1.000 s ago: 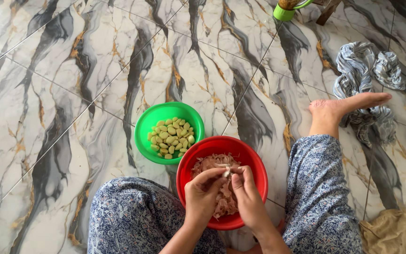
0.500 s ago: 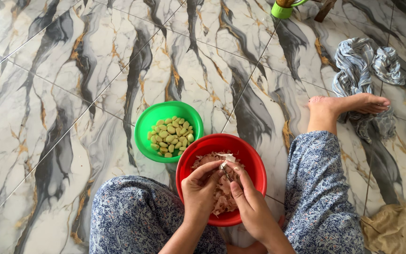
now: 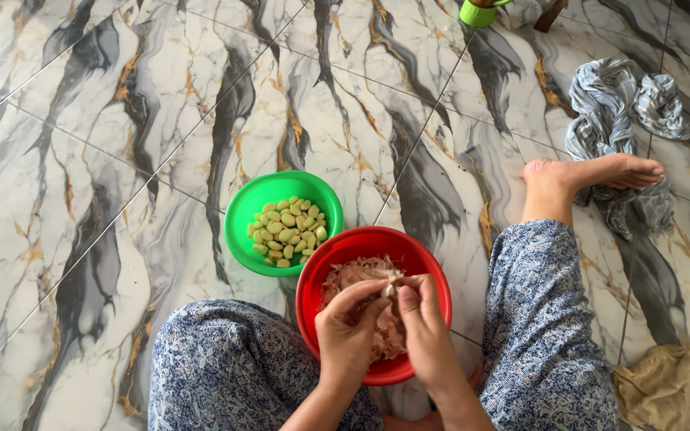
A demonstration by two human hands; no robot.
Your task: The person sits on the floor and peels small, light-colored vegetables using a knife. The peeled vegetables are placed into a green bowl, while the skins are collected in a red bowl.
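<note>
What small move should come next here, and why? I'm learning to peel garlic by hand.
Probably strip the last skin off the garlic clove pinched between the left hand and right hand, letting it fall into the red bowl of peels below; peeled cloves lie in the green bowl.

Just beyond your pinching fingertips, the red bowl (image 3: 425, 263) under them and the green bowl (image 3: 249, 209) past it to your left look like smooth, glossy plastic. The skins (image 3: 353, 275) heaped below your grip look thin, dry and papery, and the peeled cloves (image 3: 285, 231) look smooth and waxy. Around your hands, the floor (image 3: 81, 160) is polished, shiny marble-patterned tile, while the trousers (image 3: 225, 359) and the crumpled cloth (image 3: 616, 120) far to your right are soft, matt fabric.
</note>
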